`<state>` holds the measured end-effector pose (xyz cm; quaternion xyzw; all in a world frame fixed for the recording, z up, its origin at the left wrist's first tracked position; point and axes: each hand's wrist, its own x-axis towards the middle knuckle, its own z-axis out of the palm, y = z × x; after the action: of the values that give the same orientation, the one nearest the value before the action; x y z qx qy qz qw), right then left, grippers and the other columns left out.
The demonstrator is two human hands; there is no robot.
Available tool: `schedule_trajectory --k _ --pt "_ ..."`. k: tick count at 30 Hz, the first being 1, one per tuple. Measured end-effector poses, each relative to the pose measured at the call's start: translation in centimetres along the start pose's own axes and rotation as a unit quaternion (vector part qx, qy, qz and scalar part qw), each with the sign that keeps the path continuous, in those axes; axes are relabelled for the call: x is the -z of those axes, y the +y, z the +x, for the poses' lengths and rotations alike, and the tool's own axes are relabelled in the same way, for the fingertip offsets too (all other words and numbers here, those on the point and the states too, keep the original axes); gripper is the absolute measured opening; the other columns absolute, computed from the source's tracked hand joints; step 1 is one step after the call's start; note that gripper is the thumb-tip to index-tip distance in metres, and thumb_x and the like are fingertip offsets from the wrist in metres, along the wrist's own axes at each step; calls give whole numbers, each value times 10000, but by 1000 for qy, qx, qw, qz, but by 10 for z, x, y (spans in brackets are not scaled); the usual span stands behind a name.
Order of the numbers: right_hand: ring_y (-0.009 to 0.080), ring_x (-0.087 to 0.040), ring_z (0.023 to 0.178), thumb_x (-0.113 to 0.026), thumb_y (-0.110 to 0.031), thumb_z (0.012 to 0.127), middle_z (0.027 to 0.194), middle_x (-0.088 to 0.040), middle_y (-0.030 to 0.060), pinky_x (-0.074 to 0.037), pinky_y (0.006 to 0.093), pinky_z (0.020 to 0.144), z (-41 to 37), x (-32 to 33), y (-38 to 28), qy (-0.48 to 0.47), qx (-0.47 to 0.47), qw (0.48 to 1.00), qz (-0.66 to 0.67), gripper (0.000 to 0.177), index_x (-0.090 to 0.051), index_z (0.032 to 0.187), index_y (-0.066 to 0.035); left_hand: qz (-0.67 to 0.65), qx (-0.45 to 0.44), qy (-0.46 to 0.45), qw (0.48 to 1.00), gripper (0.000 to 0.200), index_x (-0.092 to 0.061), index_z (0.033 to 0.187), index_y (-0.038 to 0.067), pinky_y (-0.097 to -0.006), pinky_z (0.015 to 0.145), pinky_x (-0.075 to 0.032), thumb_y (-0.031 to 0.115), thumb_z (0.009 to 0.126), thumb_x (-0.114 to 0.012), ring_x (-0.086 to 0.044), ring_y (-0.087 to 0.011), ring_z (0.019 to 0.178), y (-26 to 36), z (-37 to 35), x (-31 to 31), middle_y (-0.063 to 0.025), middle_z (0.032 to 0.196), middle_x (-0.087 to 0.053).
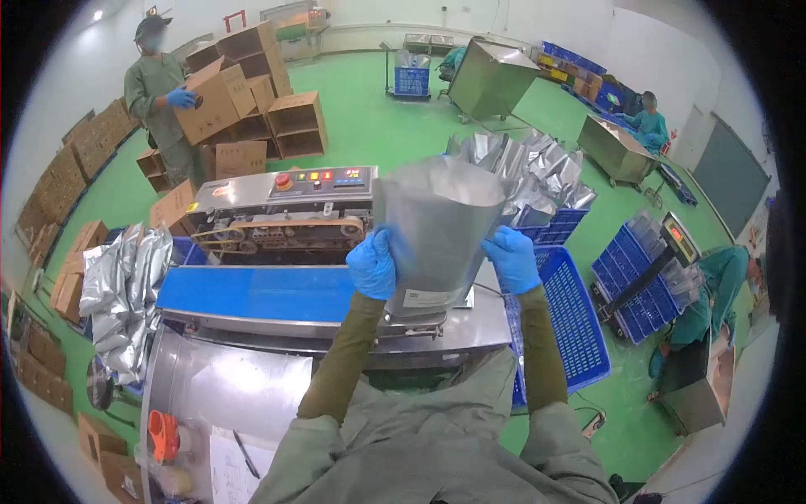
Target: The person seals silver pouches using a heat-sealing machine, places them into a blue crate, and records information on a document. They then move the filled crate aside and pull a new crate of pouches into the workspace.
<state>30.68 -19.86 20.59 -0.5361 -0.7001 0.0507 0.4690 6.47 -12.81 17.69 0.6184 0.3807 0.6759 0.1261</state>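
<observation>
A large silver foil bag [437, 227] hangs upright in front of me, its top edge spread and a white label low on its front. My left hand [371, 264], in a blue glove, is closed on the bag's left side. Gripping the right side is my right hand [512, 259], gloved the same way. Just left of the bag stands a band sealing machine [285, 202] with lit displays and a red button. Its blue conveyor belt [252, 292] runs up to my left wrist.
Foil bags [126, 294] are heaped at the left, and more foil bags [537, 168] fill a crate at the right. A blue crate [571, 315] stands by my right arm. A worker [159, 101] holds a carton. A tape dispenser [164, 435] lies at lower left.
</observation>
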Motion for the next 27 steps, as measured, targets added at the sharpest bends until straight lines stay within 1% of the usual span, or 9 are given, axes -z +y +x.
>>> schedule_trajectory --k 2,5,9,11,15,19,23,25,27 --pt "92 -462 617 -652 -69 776 670 -497 -14 -405 246 570 -7 -6 2 28 -60 991 118 58 -634 815 -29 -32 2 51 998 318 -636 849 -2 -329 537 -436 292 899 -524 -557 -215 547 -13 -2 3 -130 629 -592" --pt "86 -476 640 -643 -76 787 724 -518 -10 -409 250 566 -9 -15 4 29 -127 955 265 72 -628 826 -17 -38 34 -48 998 331 -634 838 -6 -320 537 -431 305 894 -534 -555 -176 555 -21 1 11 -93 613 -595" --pt "72 -497 688 -636 -185 824 803 -571 2 -421 263 553 7 -29 3 2 -112 943 313 205 -613 897 5 -196 -4 -8 981 321 -633 859 -1 -302 551 -424 309 886 -551 -520 -119 581 14 18 12 -37 629 -594" --pt "87 -483 644 -578 -277 872 721 -554 -5 -411 257 554 12 -25 7 -49 -93 971 213 286 -613 888 6 -121 143 -314 931 361 -624 949 -8 -271 595 -416 340 887 -545 -480 -75 648 -1 21 29 -5 688 -578" --pt "86 -421 617 -516 -354 901 690 -529 -22 -382 251 558 2 -39 30 -4 -204 939 278 387 -612 887 20 -229 213 -258 914 354 -615 940 -1 -240 588 -394 340 898 -529 -435 -52 694 -44 17 31 26 740 -541" --pt "68 -472 726 -524 -332 896 737 -543 -12 -400 233 652 10 -70 54 100 -159 949 253 379 -614 910 35 -371 391 -129 832 294 -615 908 35 -239 573 -424 318 894 -538 -492 -56 672 -74 10 -8 29 734 -552" --pt "56 -463 587 -568 -336 860 637 -519 -28 -392 230 533 13 -54 38 30 -296 907 298 346 -620 756 -10 -438 461 -171 753 230 -607 880 47 -251 569 -478 270 877 -553 -582 -111 643 -95 16 -21 -13 758 -609" --pt "88 -446 411 -575 -347 845 537 -480 -13 -339 239 350 9 -63 48 68 -283 907 304 334 -596 685 -54 -408 478 -171 759 208 -606 856 51 -248 538 -458 253 871 -557 -573 -111 626 -110 13 -24 -12 730 -601" --pt "114 -450 369 -576 -356 839 514 -485 11 -344 260 332 10 -60 33 49 -346 878 326 342 -584 661 -64 -419 468 -201 752 196 -602 838 60 -250 532 -455 251 863 -568 -568 -117 620 -115 10 -18 -14 716 -592"
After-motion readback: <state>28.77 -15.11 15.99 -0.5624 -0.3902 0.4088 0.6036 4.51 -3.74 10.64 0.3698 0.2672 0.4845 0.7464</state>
